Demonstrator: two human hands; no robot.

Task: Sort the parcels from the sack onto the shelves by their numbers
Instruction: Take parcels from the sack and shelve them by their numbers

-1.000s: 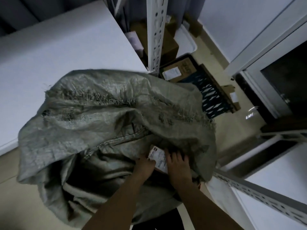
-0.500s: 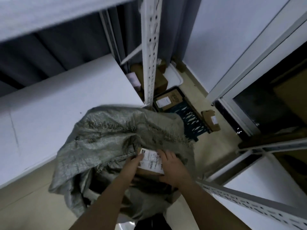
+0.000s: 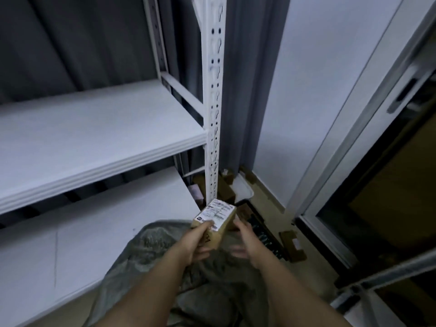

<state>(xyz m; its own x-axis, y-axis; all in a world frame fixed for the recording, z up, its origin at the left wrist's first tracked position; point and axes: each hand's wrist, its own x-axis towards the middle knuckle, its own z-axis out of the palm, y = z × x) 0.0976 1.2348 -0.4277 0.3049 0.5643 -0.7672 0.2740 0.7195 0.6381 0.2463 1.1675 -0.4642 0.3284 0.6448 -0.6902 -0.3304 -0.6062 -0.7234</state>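
Above the mouth of the crumpled grey-green woven sack, at the near middle of the scene, a small brown cardboard parcel is held up in the air, tilted, with a white printed label across its upper face; the print is too small to read, and a dark mark shows on the near side of the box. The left hand grips the parcel at its near left corner, thumb on the label and fingers curled under. The right hand is just right of the parcel, fingers relaxed and spread and blurred; whether it touches the box I cannot tell. What is inside the sack cannot be seen. On the left, white metal shelves stand in two tiers, held by a white slotted upright post. Farther off on the floor, behind the post, lie several brown cardboard boxes and a white tray.
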